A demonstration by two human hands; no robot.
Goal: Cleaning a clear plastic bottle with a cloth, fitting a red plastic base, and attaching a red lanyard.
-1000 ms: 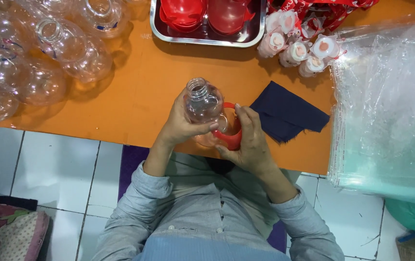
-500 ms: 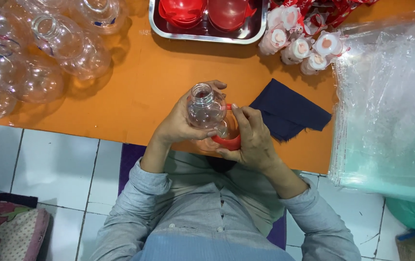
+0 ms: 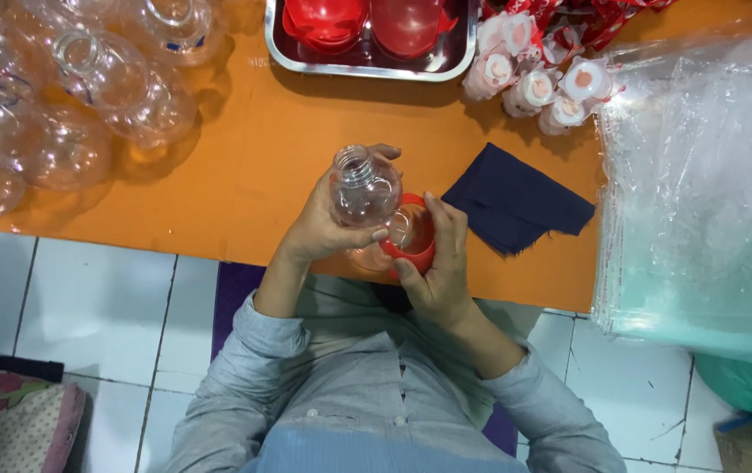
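Fingers of the left hand [image 3: 328,223] are wrapping around a clear plastic bottle [image 3: 363,186], keeping it steady above the near edge of the orange table [image 3: 244,166], while the right hand [image 3: 437,263] is clamping a red cap [image 3: 413,250] against its base, probably for fitting.

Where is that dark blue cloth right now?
In the head view, the dark blue cloth lies flat on the orange table, just beyond the right hand and left of the clear plastic bags.
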